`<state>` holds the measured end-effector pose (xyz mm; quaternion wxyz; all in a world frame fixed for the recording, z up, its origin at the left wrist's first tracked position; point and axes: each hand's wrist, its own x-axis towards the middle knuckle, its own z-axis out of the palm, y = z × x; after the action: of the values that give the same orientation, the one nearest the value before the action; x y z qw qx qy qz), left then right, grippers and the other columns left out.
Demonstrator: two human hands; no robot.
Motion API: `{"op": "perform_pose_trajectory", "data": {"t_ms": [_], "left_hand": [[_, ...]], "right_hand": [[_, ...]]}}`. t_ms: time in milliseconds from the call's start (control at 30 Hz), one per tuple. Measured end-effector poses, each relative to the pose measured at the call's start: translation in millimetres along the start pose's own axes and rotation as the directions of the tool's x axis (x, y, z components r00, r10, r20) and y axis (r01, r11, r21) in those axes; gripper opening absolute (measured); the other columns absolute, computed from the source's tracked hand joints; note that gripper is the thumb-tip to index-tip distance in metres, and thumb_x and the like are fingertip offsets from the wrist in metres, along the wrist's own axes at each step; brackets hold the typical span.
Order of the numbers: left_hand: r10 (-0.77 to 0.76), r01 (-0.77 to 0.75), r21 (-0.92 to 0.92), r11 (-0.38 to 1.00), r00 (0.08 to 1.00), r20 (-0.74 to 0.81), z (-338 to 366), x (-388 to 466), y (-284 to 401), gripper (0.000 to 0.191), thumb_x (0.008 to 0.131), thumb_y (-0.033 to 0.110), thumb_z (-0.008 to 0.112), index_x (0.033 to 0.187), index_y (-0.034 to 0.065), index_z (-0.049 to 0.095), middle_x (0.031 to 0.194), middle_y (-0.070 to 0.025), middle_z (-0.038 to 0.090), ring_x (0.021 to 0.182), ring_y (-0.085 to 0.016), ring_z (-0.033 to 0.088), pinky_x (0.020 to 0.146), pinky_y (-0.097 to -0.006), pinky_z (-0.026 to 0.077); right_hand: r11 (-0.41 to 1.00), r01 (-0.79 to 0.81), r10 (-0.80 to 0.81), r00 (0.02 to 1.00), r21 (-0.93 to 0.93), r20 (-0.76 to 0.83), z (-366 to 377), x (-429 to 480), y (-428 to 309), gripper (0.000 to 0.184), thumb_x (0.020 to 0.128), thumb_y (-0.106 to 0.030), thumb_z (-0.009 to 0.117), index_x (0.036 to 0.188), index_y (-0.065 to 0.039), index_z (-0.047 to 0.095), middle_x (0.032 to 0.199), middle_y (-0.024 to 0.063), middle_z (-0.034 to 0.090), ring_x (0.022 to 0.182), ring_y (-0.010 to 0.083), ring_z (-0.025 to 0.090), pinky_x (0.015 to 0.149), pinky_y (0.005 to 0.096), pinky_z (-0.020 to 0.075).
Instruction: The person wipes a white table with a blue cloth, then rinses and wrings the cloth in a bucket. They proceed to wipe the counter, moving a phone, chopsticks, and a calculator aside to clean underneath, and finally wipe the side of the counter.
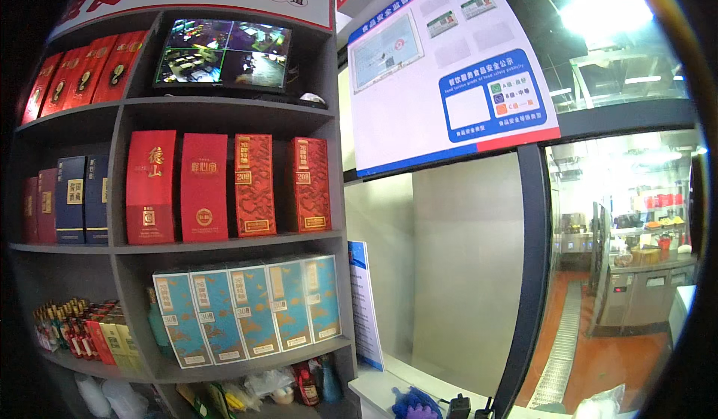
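Both of my hands are out of view. Before me stands a grey shelf unit [235,106] filled with boxed and bottled drinks. Its middle shelf carries upright red gift boxes [204,188], all bearing writing. Below them, several blue and white boxes [248,309] lean slightly in a row. A screen [223,54] split into camera pictures sits in the upper compartment. Blue and dark red boxes [71,199] stand at the left, and small bottles [76,326] crowd the compartment beneath.
On a white ledge [373,388] lie a blue-purple bunched item [415,403] and a black device [458,406]. A notice board [404,110] hangs above. Behind the dark-framed glass at right, a kitchen shows a steel counter [642,295] and a floor drain grate [556,351].
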<state>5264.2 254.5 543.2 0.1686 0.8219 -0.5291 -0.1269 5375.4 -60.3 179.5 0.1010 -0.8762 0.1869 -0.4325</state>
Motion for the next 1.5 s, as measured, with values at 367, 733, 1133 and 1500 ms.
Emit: {"op": "perform_pose_trajectory", "data": {"t_ms": [367, 733, 1133, 1500], "left_hand": [[0.345, -0.294, 0.276, 0.915, 0.926, -0.156, 65.5, 260.8, -24.4, 0.087, 0.085, 0.025, 0.081, 0.158, 0.0042, 0.037, 0.144, -0.0241, 0.056, 0.132, -0.040, 0.053, 0.113, -0.0488, 0.042], [0.235, -0.246, 0.286, 0.926, 0.969, 0.072, 157.8, 340.8, 4.0, 0.094, 0.061, 0.031, 0.093, 0.145, 0.0088, 0.056, 0.134, -0.0220, 0.058, 0.122, -0.042, 0.059, 0.107, -0.0474, 0.050], [0.198, -0.203, -0.042, 0.978, 0.974, -0.108, 41.6, 186.9, -32.9, 0.059, 0.070, 0.002, 0.082, 0.127, 0.0092, 0.067, 0.123, -0.0112, 0.063, 0.115, -0.027, 0.063, 0.104, -0.0366, 0.050], [0.194, -0.185, -0.067, 0.980, 0.968, 0.158, 114.6, 88.1, -71.8, 0.056, 0.075, 0.006, 0.083, 0.127, 0.0164, 0.067, 0.118, -0.0103, 0.060, 0.110, -0.032, 0.063, 0.093, -0.0399, 0.054]], "right_hand": [[0.991, -0.109, 0.072, 0.929, 0.082, 0.363, -43.3, 33.7, 18.3, 0.040, 0.096, -0.024, 0.061, 0.134, -0.010, 0.063, 0.131, 0.0167, 0.063, 0.124, 0.0329, 0.059, 0.100, 0.0510, 0.0478], [0.964, 0.100, -0.014, 0.944, -0.247, 0.329, -131.5, -53.4, -0.7, 0.043, 0.096, -0.022, 0.053, 0.136, -0.010, 0.061, 0.139, 0.0132, 0.061, 0.127, 0.0316, 0.057, 0.092, 0.0502, 0.0476], [0.991, -0.133, 0.135, 0.952, -0.025, 0.273, -149.6, -27.2, 18.7, 0.028, 0.096, -0.017, 0.055, 0.121, -0.014, 0.067, 0.129, 0.0123, 0.064, 0.121, 0.0357, 0.058, 0.097, 0.0496, 0.0490], [0.990, -0.055, 0.109, 0.880, -0.128, 0.462, -80.4, 54.0, 24.4, 0.041, 0.088, -0.022, 0.066, 0.128, -0.026, 0.070, 0.136, 0.0090, 0.062, 0.130, 0.0375, 0.054, 0.104, 0.0583, 0.0448]]}}
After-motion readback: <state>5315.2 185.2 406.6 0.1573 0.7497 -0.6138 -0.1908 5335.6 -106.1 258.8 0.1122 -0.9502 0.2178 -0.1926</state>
